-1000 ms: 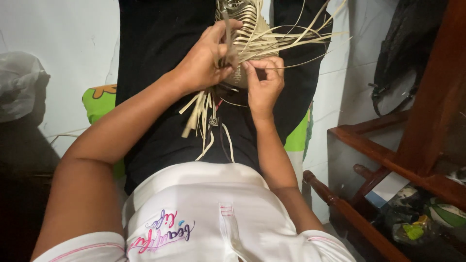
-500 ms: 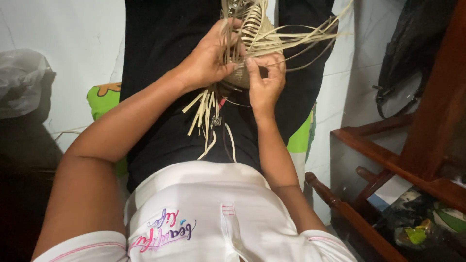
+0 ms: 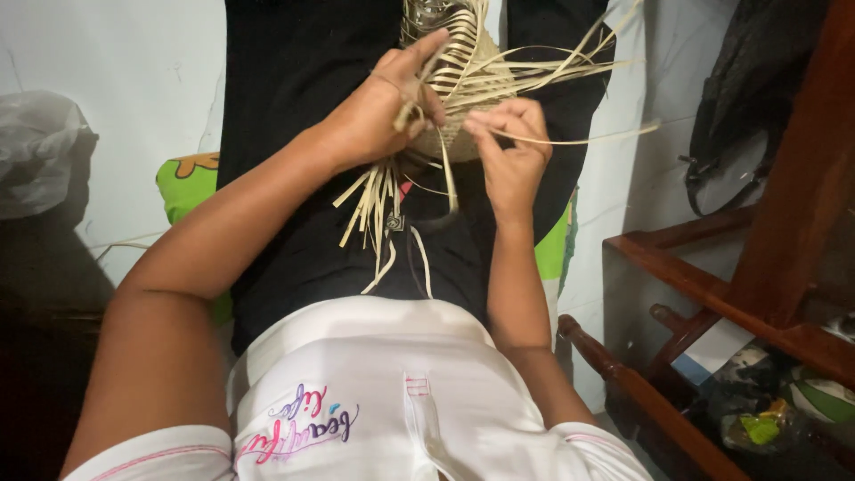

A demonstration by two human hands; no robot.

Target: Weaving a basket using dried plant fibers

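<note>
A half-woven basket of pale straw strips is held over my black-clad lap near the top of the head view. My left hand grips its left side, fingers wrapped over the weave and a bundle of loose strip ends hanging below. My right hand sits at the basket's lower right, thumb and fingers pinching a single long strip that runs out to the right. More loose strips fan out to the upper right.
A dark wooden chair frame stands at the right, with clutter and a green item beneath it. A black bag hangs at upper right. A crumpled plastic bag lies at left. A green cushion lies under my legs.
My right hand has drawn one strip out to the right and shifted slightly lower on the basket. My left hand keeps its grip.
</note>
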